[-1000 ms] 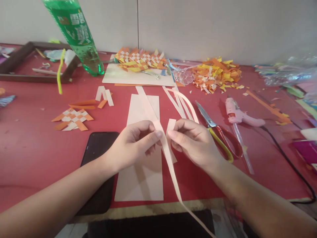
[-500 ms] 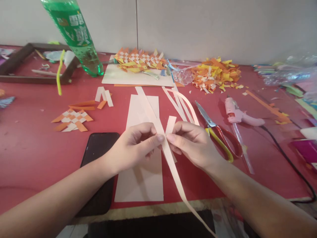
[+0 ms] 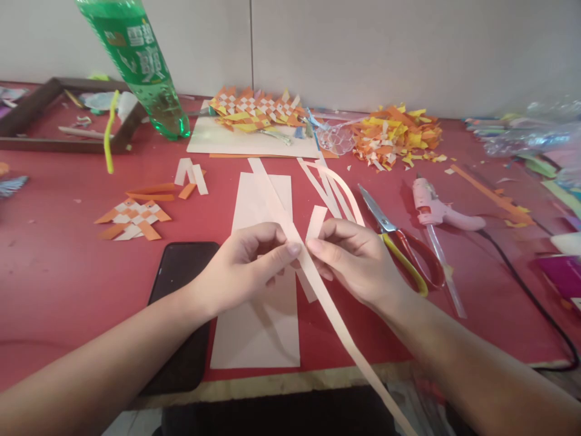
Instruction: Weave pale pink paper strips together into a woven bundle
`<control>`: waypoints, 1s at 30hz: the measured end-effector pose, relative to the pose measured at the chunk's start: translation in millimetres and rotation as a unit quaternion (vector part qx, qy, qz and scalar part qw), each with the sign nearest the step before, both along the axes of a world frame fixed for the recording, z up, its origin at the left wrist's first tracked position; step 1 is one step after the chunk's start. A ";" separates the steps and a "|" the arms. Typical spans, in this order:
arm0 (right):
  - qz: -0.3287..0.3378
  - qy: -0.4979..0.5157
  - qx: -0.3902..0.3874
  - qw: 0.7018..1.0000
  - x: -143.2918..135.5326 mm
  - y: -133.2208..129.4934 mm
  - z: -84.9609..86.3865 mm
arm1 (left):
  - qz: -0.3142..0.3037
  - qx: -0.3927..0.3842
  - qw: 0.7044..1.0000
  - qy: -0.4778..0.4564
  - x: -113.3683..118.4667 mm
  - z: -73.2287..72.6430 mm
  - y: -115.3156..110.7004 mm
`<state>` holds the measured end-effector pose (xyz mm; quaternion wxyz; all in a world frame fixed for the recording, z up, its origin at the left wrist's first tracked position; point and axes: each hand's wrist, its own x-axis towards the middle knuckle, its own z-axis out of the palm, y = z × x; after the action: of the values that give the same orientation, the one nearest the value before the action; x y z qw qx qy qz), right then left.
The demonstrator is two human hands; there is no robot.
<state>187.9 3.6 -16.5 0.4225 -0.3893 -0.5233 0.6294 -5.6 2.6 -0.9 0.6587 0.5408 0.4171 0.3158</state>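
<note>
A long white paper strip [image 3: 329, 306] runs diagonally past my hands, its lower end hanging over the table's front edge. My left hand [image 3: 261, 257] pinches it between thumb and fingers. Close beside it, my right hand [image 3: 347, 257] is closed on a short white paper strip [image 3: 316, 221], whose upper end sticks up above the thumb. Another strip end shows below my hands; which strip it belongs to I cannot tell. Beneath lies a white paper sheet [image 3: 256, 339]. Several loose white strips [image 3: 333, 194] lie just beyond my right hand.
A black phone [image 3: 179, 315] lies under my left forearm. Scissors [image 3: 399, 242] and a pink glue gun [image 3: 431, 206] with its cable are at the right. Woven orange-and-white paper fish [image 3: 134, 218], a green bottle [image 3: 157, 91] and a heap of paper pieces [image 3: 394, 139] stand farther back.
The short strip in my right hand has tilted and risen slightly. The long strip's hanging end has swung to the right. My left hand has barely moved.
</note>
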 end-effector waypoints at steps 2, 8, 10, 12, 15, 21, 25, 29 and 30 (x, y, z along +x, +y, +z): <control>0.001 0.003 0.000 1.000 -0.3 -0.3 -0.7 | -0.019 -0.006 1.000 0.003 0.4 1.5 -0.7; 0.031 0.013 -0.016 0.999 -1.0 -1.5 -1.9 | -0.007 0.010 0.999 0.030 -0.5 2.0 -1.4; 0.041 0.000 -0.024 0.999 -1.4 -1.9 -0.5 | -0.001 0.018 0.999 0.030 -0.9 1.0 -1.2; 0.041 -0.013 -0.023 0.999 -2.1 -2.2 1.6 | 0.005 0.020 0.999 0.029 -1.0 -0.6 -1.1; 0.028 -0.019 -0.008 0.999 -3.3 -2.3 4.5 | 0.018 0.015 0.999 0.022 -1.0 -4.2 -1.0; 0.007 -0.026 0.006 1.000 -2.8 -1.1 4.2 | 0.034 -0.003 0.999 -0.004 -1.4 -7.2 0.5; -0.005 0.007 -0.001 1.000 -1.9 -0.3 2.1 | -0.013 -0.018 1.000 -0.019 -1.0 -1.6 0.9; 0.020 0.046 -0.023 0.999 -1.6 -0.9 1.3 | -0.034 -0.016 0.999 -0.007 -0.9 0.0 0.2; 0.033 0.049 -0.030 0.998 -1.5 -1.4 1.4 | -0.028 -0.009 1.000 -0.008 -1.0 -0.4 0.3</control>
<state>186.4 2.3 -15.1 0.4142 -0.3531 -0.4955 0.6769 -6.6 2.9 -1.4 0.6753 0.5436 0.3997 0.2978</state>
